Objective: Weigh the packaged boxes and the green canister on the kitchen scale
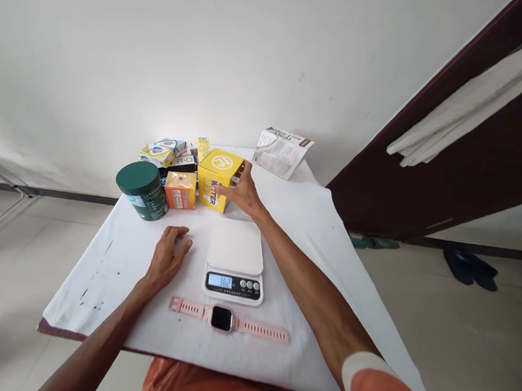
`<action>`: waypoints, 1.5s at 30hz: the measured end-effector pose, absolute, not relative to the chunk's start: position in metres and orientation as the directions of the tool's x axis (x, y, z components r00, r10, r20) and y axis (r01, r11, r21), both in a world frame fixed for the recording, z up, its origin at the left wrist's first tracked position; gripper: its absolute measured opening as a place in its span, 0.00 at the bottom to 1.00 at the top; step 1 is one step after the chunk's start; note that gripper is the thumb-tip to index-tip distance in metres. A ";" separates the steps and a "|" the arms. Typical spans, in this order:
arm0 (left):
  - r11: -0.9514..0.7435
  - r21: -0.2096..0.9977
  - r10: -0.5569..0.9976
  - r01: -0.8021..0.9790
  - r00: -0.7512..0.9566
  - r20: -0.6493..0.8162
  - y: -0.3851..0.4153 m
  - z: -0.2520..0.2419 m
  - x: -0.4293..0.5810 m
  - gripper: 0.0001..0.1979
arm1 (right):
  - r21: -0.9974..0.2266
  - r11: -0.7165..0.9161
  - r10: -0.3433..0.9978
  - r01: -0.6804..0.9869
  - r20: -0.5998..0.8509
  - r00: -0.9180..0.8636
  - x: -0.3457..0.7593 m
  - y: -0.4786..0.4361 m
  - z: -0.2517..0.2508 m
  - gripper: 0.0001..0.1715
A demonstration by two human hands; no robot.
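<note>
My right hand [244,193] is wrapped round the right side of a yellow box [221,161], thumb on its front and fingers behind its edge. The box stands on the table beside a small orange and yellow box [181,191]. My left hand [168,256] rests on the cloth left of the scale, thumb apart from the loosely bent fingers, holding nothing. A white digital kitchen scale [235,248] lies between my forearms, its pan bare and its lit display seeming to read 362. In front of it a pink-strapped smartwatch [222,319] lies stretched out, screen dark.
Left of the boxes stands a green lidded tub [142,190]. Behind are several small cartons [158,154]. A folded printed card [283,153] leans near the wall at the back right. White cloth [311,239] covers the table. Slippers [470,268] lie on the floor at right.
</note>
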State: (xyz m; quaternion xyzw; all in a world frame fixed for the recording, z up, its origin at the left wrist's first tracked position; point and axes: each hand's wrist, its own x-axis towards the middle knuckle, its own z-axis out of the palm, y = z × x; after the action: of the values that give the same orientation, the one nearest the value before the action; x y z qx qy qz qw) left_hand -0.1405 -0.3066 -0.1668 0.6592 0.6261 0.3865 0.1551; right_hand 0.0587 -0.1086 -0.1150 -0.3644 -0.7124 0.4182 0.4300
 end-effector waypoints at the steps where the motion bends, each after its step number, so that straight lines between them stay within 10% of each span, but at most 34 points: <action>1: -0.175 0.688 0.945 0.704 -0.075 0.317 -0.307 -0.168 -0.141 0.13 | -0.909 0.383 0.895 0.165 0.320 -0.312 0.058 -0.109 -0.116 0.74; 20: -0.215 0.671 0.927 0.709 -0.067 0.368 -0.309 -0.170 -0.148 0.13 | -0.899 0.419 0.840 0.130 0.329 -0.431 0.150 -0.234 -0.055 0.56; 35: -0.193 0.663 0.938 0.723 -0.062 0.340 -0.306 -0.171 -0.148 0.14 | -0.926 0.358 0.825 0.118 0.254 -0.506 0.158 -0.237 -0.072 0.70; 41: -0.181 0.663 0.941 0.727 -0.067 0.330 -0.306 -0.168 -0.147 0.16 | -0.977 0.162 0.978 -0.140 0.178 -0.112 0.176 -0.229 -0.126 0.41; 45: -0.135 0.699 0.952 0.703 -0.103 0.288 -0.307 -0.164 -0.145 0.19 | -0.996 0.094 0.991 -0.005 0.093 0.092 0.176 -0.225 -0.167 0.33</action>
State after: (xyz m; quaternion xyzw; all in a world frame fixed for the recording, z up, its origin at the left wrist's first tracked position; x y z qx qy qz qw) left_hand -0.1454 -0.3072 -0.1643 0.6494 0.6369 0.3821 0.1632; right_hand 0.1761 -0.2250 -0.1666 -0.4961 -0.4971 0.4548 0.5477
